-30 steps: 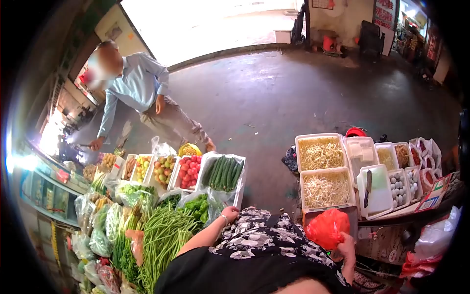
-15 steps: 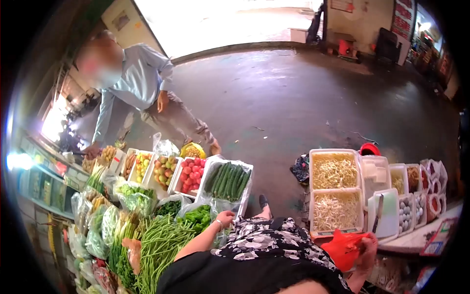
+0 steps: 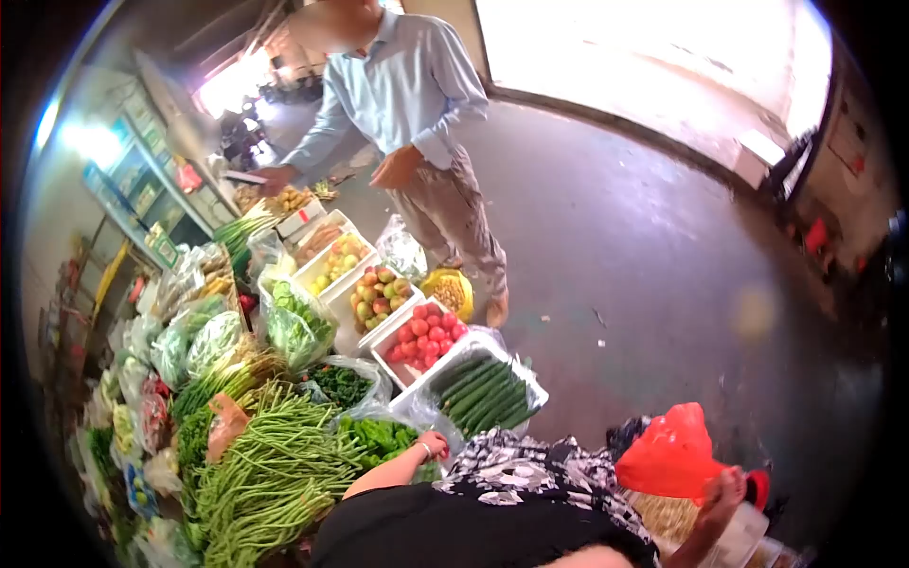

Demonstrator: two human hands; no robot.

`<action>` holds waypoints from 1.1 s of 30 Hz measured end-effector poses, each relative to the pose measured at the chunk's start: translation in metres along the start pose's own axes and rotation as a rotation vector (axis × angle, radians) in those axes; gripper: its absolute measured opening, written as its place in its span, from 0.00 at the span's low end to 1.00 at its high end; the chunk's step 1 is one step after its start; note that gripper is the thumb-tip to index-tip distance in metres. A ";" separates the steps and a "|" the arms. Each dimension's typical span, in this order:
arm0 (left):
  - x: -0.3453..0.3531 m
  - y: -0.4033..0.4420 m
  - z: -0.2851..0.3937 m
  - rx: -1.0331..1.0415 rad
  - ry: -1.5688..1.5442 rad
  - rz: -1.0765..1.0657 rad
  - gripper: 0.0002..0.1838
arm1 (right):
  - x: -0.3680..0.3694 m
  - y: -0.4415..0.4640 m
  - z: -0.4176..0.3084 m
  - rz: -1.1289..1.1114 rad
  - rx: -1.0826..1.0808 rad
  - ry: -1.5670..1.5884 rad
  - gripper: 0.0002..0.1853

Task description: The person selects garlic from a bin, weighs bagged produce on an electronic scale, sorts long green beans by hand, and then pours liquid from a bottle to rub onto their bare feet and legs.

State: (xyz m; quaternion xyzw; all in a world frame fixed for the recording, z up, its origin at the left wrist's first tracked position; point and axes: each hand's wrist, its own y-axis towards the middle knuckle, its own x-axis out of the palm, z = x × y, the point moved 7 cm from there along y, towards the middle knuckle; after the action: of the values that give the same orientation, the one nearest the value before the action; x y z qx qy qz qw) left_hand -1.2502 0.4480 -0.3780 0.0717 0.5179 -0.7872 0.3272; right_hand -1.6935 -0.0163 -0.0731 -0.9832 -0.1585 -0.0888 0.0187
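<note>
My left hand [image 3: 434,445], with a band at the wrist, is by the leafy greens [image 3: 379,439] and the near corner of a white box of cucumbers [image 3: 485,394]. Its fingers look curled against clear plastic; what is in them is hidden. On the right, my right hand [image 3: 725,488] is closed on a red plastic bag [image 3: 668,452], which bulges out above and to the left of the fingers. Long green beans [image 3: 275,483] lie in a heap to the left of my left arm.
A person in a light blue shirt [image 3: 407,85] stands across the stall, one arm stretched over the produce with a flat object in hand. Boxes of tomatoes [image 3: 426,339] and mangoes [image 3: 381,297] line the front. Bean sprouts [image 3: 667,517] sit below the red bag.
My view has turned left. The red bag has come up and forward with my right hand. The other person stands more upright, a hand raised to the waist. My left hand stays near the cucumber box.
</note>
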 end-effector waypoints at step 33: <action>0.268 -0.105 0.007 -0.437 -0.819 0.447 0.10 | 0.195 0.302 0.302 -1.028 0.553 -1.037 0.08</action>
State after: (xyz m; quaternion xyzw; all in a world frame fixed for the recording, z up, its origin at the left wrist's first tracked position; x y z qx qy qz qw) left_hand -1.5183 0.3503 -0.4147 -0.2036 0.4718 -0.5349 0.6707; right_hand -1.3656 -0.2233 -0.3377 -0.6621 -0.5990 0.4271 0.1431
